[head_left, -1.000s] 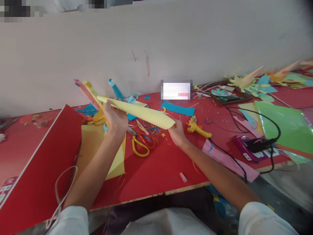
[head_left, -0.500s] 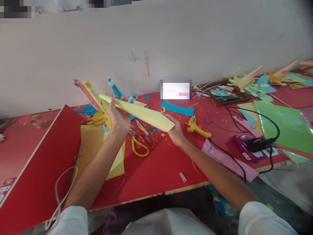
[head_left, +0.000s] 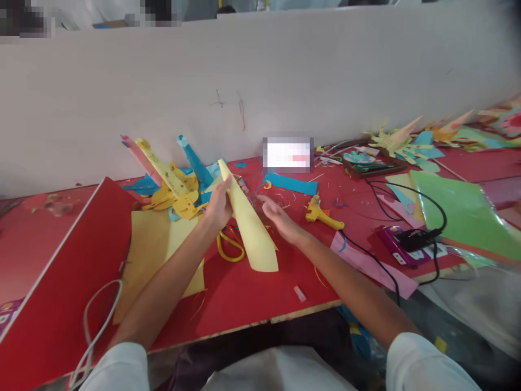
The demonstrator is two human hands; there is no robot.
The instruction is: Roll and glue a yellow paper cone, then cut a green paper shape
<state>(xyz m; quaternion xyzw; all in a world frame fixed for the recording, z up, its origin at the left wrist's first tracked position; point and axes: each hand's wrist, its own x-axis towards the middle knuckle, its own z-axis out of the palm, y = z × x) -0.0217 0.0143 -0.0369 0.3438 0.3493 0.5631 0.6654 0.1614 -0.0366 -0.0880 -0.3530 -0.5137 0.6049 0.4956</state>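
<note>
A pale yellow paper cone (head_left: 252, 231) slants over the red table, its narrow tip up and its wide end toward me. My left hand (head_left: 220, 203) grips it near the upper end, thumb along its side. To the right of the cone, my right hand (head_left: 280, 218) is apart from it, fingers stretched out and holding nothing. Scissors with yellow and red handles (head_left: 230, 255) lie partly hidden behind the cone. A yellow glue gun (head_left: 324, 213) rests to the right of my right hand.
Yellow paper sheets (head_left: 152, 239) lie at left beside a red upright board (head_left: 77, 244). Paper cones and cutouts (head_left: 166, 168) stand behind them. A blue paper strip (head_left: 291, 183) lies toward the wall. Black cables run to a purple box (head_left: 401, 247), near green sheets (head_left: 468, 217).
The paper cone has swung from lying nearly sideways to steeply slanted, its wide end now toward me. My right hand has let go of it and opened.
</note>
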